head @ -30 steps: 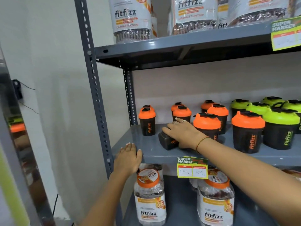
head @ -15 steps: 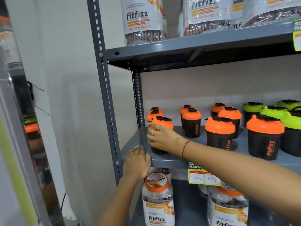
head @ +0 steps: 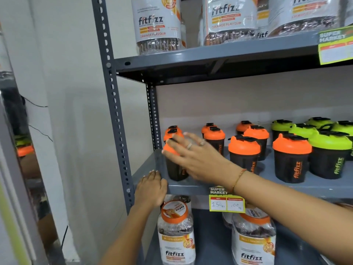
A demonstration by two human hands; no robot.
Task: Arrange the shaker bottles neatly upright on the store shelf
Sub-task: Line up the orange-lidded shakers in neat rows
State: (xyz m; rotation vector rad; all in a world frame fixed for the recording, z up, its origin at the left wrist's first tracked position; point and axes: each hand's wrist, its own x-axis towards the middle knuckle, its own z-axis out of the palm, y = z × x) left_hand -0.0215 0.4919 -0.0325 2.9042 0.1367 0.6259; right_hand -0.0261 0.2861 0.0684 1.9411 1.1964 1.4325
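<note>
Orange-lidded shakers (head: 244, 155), eight visible; green-lidded shakers (head: 329, 155), at least five.

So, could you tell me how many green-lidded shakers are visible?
5 green-lidded shakers, middle shelf's right end: one in front, four behind; more may be hidden.

A grey metal shelf (head: 315, 185) is carried between perforated uprights (head: 114, 119), and on it orange-lidded shaker bottles (head: 291, 158) are stood upright in rows toward the left, with green-lidded shaker bottles (head: 327, 154) grouped at the right. A yellow price tag (head: 227, 202) is fixed to its front edge. On the shelf above (head: 210, 58) white-labelled jars (head: 157, 25) are lined up, and on the shelf below (head: 212, 245) orange-capped jars (head: 175, 232) are set side by side.
</note>
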